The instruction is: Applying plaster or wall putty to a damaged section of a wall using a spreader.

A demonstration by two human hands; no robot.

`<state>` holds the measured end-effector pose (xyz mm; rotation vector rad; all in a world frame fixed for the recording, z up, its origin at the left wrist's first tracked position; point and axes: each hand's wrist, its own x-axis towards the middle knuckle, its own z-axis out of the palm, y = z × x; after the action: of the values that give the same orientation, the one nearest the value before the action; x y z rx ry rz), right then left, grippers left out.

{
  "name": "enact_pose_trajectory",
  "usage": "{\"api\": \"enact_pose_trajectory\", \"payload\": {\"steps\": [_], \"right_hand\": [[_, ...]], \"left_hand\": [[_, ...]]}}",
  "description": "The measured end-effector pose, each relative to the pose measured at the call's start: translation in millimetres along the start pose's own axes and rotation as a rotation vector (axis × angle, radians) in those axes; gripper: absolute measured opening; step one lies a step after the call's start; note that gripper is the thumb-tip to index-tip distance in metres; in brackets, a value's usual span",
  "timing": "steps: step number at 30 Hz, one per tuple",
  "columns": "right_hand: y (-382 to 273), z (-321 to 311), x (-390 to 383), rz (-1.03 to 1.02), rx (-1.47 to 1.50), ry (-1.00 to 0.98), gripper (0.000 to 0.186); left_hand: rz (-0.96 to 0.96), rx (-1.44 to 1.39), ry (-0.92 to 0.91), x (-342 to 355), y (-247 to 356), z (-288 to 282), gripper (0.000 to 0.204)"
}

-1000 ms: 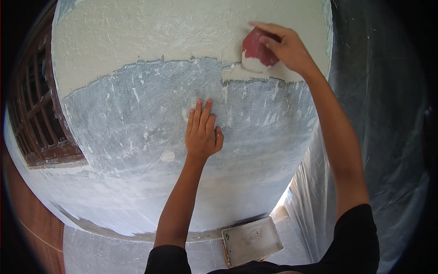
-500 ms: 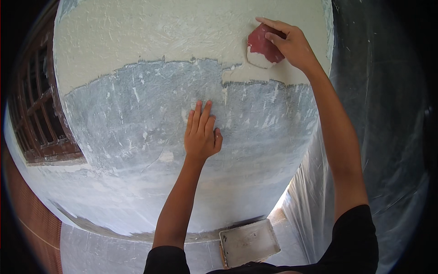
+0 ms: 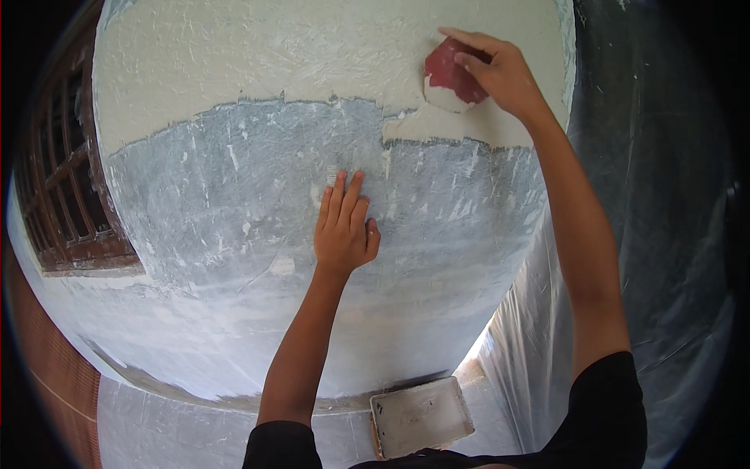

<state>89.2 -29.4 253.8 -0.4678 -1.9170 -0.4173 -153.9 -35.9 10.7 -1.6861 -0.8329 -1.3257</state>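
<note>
My right hand (image 3: 500, 74) grips a dark red putty scraper (image 3: 453, 72), with the thumb on its face and the fingers along its top edge. Pale filler covers the scraper's lower edge, which lies at the cream filler coat (image 3: 273, 55) on the upper wall. My left hand (image 3: 344, 227) rests flat on the bare blue-grey wall (image 3: 234, 203), fingers stretched upward and nothing held. A ragged line divides the cream coat from the grey surface, with a step in it just left of the scraper.
At the left is a brown wooden window frame (image 3: 74, 180) with bars. A shallow rectangular tray (image 3: 422, 418), smeared with filler, stands on the covered floor at the wall's foot. Clear plastic sheeting (image 3: 539, 352) hangs at the right. A reddish-brown woven surface (image 3: 47, 352) lies at lower left.
Both hands keep nearly the same places on the wall, and the right still holds the scraper. The view has shifted very slightly.
</note>
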Motion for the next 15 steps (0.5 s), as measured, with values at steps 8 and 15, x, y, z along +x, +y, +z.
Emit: {"api": "enact_pose_trajectory", "payload": {"steps": [8,15], "right_hand": [[-6.1,8.6,8.7,-0.026,0.007,-0.102,0.037],[-6.2,0.4,10.4,0.114,0.039,-0.254,0.037]], "left_hand": [[0.006,0.006,0.008,0.0,-1.4,-0.5,0.031],[-0.006,0.004,-0.008,-0.7,-1.0,-1.8,0.032]]}}
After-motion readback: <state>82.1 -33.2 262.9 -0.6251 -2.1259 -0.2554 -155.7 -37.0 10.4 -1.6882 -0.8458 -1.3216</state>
